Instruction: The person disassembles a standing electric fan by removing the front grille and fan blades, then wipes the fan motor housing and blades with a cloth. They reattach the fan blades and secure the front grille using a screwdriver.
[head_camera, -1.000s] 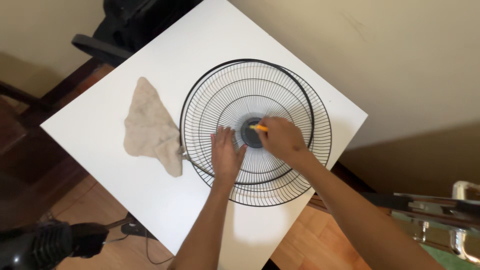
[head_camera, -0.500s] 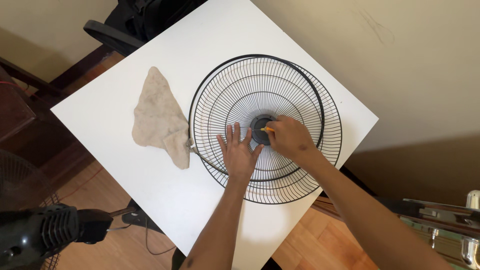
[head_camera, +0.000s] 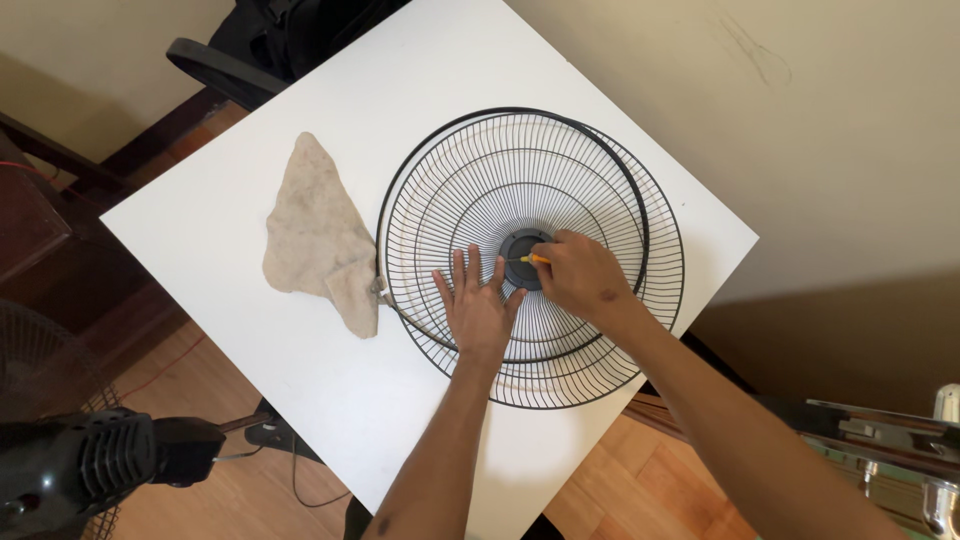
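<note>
Left hand (head_camera: 476, 308) flat, open on grille (head_camera: 470, 170), 7 o'clock of hub (head_camera: 519, 257). Right hand (head_camera: 582, 278) grips screwdriver (head_camera: 535, 259). Grille light, springy; hold rim.

Your two arms enter from the bottom of the frame, both bare to beyond the elbow, with no sleeves, gloves, watch or rings showing. Your left hand (head_camera: 478, 312) has short nails; your right hand (head_camera: 580, 278) carries a small dark mark on its back.
</note>
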